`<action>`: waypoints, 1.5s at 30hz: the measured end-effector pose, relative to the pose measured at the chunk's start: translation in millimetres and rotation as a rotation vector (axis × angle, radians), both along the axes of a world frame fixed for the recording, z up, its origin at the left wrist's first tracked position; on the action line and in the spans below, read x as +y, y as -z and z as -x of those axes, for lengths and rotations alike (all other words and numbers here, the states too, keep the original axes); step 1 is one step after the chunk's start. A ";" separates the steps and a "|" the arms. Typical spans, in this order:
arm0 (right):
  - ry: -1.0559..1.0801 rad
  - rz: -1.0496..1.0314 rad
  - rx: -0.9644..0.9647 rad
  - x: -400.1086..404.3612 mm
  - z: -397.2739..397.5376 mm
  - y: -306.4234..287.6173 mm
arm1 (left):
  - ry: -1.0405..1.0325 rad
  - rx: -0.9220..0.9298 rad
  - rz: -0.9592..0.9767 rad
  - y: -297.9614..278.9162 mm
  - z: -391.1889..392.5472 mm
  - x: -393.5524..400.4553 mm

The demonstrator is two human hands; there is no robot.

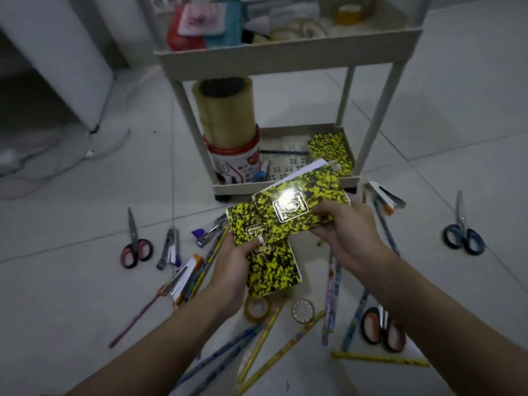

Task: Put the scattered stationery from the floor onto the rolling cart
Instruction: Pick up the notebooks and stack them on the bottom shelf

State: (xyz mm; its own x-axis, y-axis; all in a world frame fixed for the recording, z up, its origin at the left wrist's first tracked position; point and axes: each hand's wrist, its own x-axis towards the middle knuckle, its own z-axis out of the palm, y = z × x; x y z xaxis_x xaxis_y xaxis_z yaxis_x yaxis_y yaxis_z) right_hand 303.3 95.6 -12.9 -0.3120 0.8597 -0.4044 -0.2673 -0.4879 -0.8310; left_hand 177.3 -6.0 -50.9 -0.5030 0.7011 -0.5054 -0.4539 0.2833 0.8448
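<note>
Biggest worry here is the rolling cart (285,57): it's a light, cream plastic frame on thin posts with wheels, so a careless shove while loading the bottom tray (347,144) could probably roll it off or wobble the tall stack of clear tape rolls (225,115) sitting on the red-rimmed tin (237,164). That tray already holds one yellow-and-black notebook (331,150), tucked at its right end.

Next risk is the notebooks themselves. The covers are glossy (one is throwing a hard glare) and they're thin, flat rectangles, so I'd guess they slide on each other easily. The right hand (347,224) has its grip clenched on the upper notebook (297,207), held up just in front of the cart's lower shelf. The left hand (237,261) is grasping two more notebooks (265,252), overlapping and fanned, thumb on top. That lower one looks most likely to slip out.

Then the floor clutter. It's smooth pale tile, and round pencils (280,355) are lying right under the forearms, so they could get kicked or rolled away. Open-ish metal scissors, the red-handled scissors (134,247) on the left and blue-handled scissors (463,235) on the right, have pointed blades, worth watching when reaching down. Two small tape rings (303,311) sit near the pencils, easy to miss.
</note>
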 end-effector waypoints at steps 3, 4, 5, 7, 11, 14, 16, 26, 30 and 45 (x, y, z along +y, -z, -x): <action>0.095 0.088 0.141 -2.3 12.3 12.1 | -0.076 -0.193 -0.038 -7.4 4.1 -4.9; 0.110 0.120 0.177 -2.3 15.0 15.1 | -0.074 -0.266 -0.061 -9.7 6.4 -6.1; 0.122 0.147 0.213 -2.5 17.7 17.4 | -0.074 -0.300 -0.087 -11.3 8.5 -6.9; 0.152 0.181 0.267 -2.7 23.0 19.4 | -0.088 -0.277 -0.134 -11.7 14.2 -8.3; 0.222 0.212 0.313 -1.3 29.2 23.3 | -0.157 -0.215 -0.237 -12.7 32.4 -8.1; 0.133 0.218 0.311 -12.7 34.1 27.6 | -0.102 -0.258 -0.304 -17.5 33.8 -6.0; 0.054 0.202 0.267 -27.1 41.5 27.2 | -0.064 -0.336 -0.341 -21.7 29.7 -1.9; -0.285 -0.347 -0.012 -19.3 26.6 23.6 | -0.058 0.017 -0.320 -13.3 53.3 7.9; -0.583 -0.636 -0.312 -5.3 30.4 25.4 | 0.152 0.326 -0.322 -12.7 39.5 21.7; -0.341 -0.506 -0.343 15.1 8.3 81.5 | 0.518 0.442 -0.245 39.6 -1.2 54.9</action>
State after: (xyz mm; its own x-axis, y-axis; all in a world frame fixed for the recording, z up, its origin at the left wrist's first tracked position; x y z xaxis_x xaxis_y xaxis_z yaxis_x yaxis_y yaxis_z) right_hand 294.9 110.7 -94.3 -0.5247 0.8450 -0.1038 0.1496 -0.0285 -0.9883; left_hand 178.5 48.9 -90.5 -0.1965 0.9719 -0.1292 0.0861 0.1483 0.9852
